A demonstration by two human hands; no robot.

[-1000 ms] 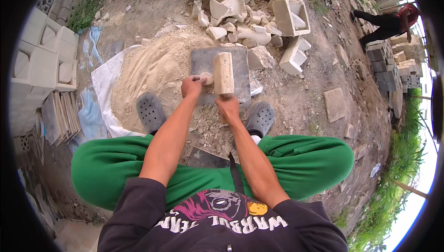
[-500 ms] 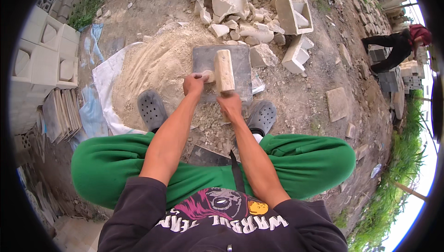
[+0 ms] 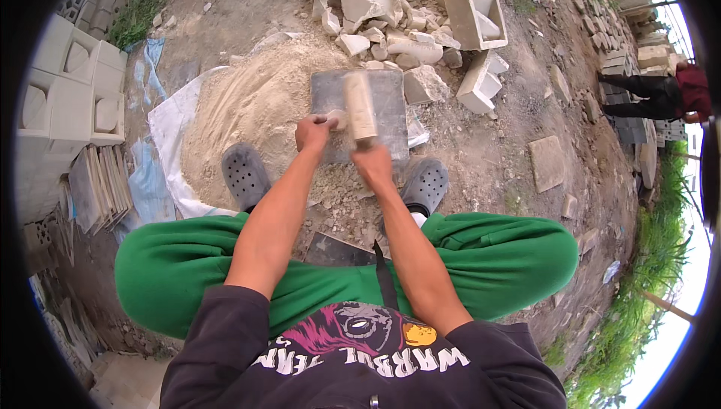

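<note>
Between my feet lies a dark grey flat slab (image 3: 394, 112), dusted with pale powder. My left hand (image 3: 313, 132) is closed at its left side, pinching a small pale chunk of broken block (image 3: 337, 118) between thumb and fingers. My right hand (image 3: 372, 164) is wrapped round the handle end of a wooden mallet (image 3: 360, 105). The mallet's blocky pale head is over the slab, just right of the chunk and blurred by motion. Most of its handle is hidden in my fist.
A heap of pale crushed powder (image 3: 248, 108) spreads over a white sheet (image 3: 169, 120) on the left. Beyond the slab are broken block pieces (image 3: 409, 47). Pale blocks (image 3: 71, 101) and thin boards (image 3: 100, 184) stand far left. Another person (image 3: 661, 97) stands bent at the far right.
The mallet has shifted slightly left and its head is now blurred. My left hand stays near the same spot with the chunk. The other person has moved and straightened somewhat.
</note>
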